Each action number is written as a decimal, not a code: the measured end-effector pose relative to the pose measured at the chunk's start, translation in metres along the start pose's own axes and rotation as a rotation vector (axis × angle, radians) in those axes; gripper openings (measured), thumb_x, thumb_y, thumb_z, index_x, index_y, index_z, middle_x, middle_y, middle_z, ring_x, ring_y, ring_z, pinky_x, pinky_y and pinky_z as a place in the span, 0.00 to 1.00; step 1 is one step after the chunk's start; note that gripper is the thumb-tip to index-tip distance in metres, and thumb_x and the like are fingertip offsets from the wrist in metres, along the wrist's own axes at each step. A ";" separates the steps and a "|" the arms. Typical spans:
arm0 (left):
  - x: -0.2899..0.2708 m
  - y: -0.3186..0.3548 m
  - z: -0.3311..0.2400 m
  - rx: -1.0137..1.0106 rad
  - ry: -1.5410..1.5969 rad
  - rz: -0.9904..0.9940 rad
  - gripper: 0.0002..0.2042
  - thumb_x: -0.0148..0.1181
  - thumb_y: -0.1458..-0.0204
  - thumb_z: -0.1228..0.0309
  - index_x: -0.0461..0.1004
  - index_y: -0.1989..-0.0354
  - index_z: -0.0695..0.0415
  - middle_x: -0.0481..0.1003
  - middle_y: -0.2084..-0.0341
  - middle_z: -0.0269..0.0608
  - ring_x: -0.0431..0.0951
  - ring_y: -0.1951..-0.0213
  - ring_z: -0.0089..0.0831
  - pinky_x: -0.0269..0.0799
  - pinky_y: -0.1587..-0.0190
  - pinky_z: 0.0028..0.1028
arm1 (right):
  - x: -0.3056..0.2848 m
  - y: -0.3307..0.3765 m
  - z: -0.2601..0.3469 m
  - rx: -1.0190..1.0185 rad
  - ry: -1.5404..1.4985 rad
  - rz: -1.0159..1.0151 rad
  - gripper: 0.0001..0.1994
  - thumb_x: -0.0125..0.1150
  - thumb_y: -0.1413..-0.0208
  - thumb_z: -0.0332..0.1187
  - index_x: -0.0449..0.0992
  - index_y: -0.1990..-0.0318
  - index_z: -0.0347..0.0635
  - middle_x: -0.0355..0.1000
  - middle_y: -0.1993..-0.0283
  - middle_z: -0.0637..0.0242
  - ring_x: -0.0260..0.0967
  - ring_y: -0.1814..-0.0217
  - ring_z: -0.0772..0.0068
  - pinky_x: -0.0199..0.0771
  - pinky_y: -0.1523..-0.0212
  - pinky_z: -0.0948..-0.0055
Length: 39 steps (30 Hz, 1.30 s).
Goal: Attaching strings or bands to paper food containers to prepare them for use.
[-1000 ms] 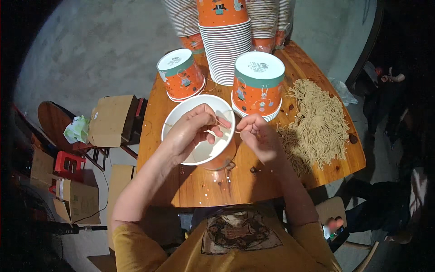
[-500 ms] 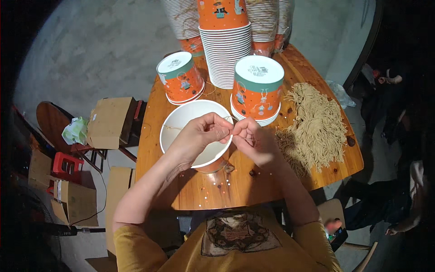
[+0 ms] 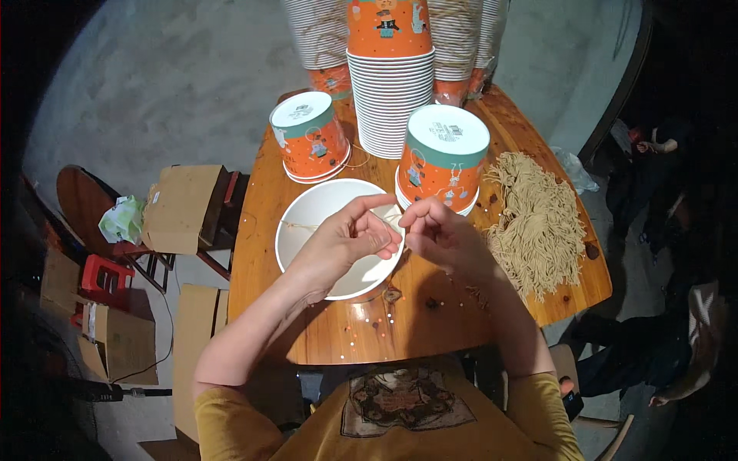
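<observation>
An open white paper bucket (image 3: 307, 230) stands upright on the round wooden table (image 3: 384, 330). Over its right rim my left hand (image 3: 350, 242) and my right hand (image 3: 438, 230) meet. Both pinch a thin tan string (image 3: 301, 226) that runs left across the bucket's mouth. My fingertips almost touch each other. A heap of tan string pieces (image 3: 538, 223) lies on the table to the right of my right hand.
Two upside-down orange buckets (image 3: 311, 138) (image 3: 442, 157) stand behind the white one. Tall stacks of buckets (image 3: 392, 69) rise at the table's far side. Cardboard boxes (image 3: 181, 207), a chair and a red stool (image 3: 100, 273) sit on the floor at left.
My hands have drawn closer together and shifted right over the bucket's rim. The string now stretches across the bucket's mouth.
</observation>
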<state>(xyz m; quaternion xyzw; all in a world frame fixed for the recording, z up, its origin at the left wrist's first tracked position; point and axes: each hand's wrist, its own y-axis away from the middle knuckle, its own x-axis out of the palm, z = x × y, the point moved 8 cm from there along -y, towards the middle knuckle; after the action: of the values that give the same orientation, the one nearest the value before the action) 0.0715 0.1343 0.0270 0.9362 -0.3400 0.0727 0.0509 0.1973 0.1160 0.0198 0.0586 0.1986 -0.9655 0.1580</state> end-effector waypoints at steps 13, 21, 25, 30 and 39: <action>0.001 0.003 -0.009 0.071 -0.113 -0.064 0.36 0.56 0.47 0.80 0.40 0.34 0.61 0.73 0.72 0.39 0.73 0.69 0.22 0.70 0.63 0.21 | 0.011 -0.009 -0.004 0.069 -0.217 -0.154 0.08 0.54 0.42 0.34 0.71 0.62 0.37 0.71 0.69 0.71 0.67 0.67 0.85 0.66 0.64 0.81; -0.006 0.000 0.011 -0.103 -0.087 -0.028 0.11 0.56 0.47 0.75 0.69 0.56 0.63 0.74 0.69 0.36 0.72 0.69 0.20 0.68 0.63 0.19 | 0.006 -0.010 -0.006 0.204 -0.287 -0.303 0.07 0.54 0.42 0.36 0.73 0.66 0.42 0.66 0.76 0.79 0.55 0.78 0.91 0.54 0.76 0.86; -0.007 0.000 0.014 -0.124 -0.018 -0.010 0.09 0.54 0.46 0.74 0.69 0.58 0.62 0.73 0.68 0.36 0.71 0.68 0.20 0.68 0.62 0.19 | -0.002 -0.006 -0.003 0.314 -0.180 -0.275 0.07 0.49 0.40 0.31 0.71 0.62 0.36 0.70 0.70 0.72 0.65 0.67 0.86 0.65 0.65 0.83; -0.007 -0.001 0.015 -0.118 0.003 -0.066 0.11 0.55 0.45 0.72 0.67 0.56 0.62 0.70 0.64 0.37 0.70 0.66 0.22 0.68 0.62 0.21 | -0.004 -0.003 0.003 0.158 -0.285 -0.224 0.07 0.50 0.40 0.32 0.69 0.59 0.39 0.67 0.73 0.77 0.61 0.71 0.88 0.62 0.70 0.86; 0.030 0.019 -0.016 0.193 -0.989 -0.092 0.19 0.59 0.49 0.70 0.57 0.53 0.59 0.72 0.74 0.48 0.76 0.71 0.48 0.69 0.70 0.40 | -0.020 0.007 0.028 0.079 -0.294 -0.284 0.08 0.53 0.41 0.34 0.70 0.59 0.40 0.65 0.74 0.78 0.57 0.74 0.90 0.57 0.73 0.87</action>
<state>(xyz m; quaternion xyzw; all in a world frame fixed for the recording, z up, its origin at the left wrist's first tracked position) 0.0800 0.1034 0.0485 0.8732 -0.2735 -0.3506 -0.1997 0.2166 0.1046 0.0461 -0.1051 0.1416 -0.9833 0.0450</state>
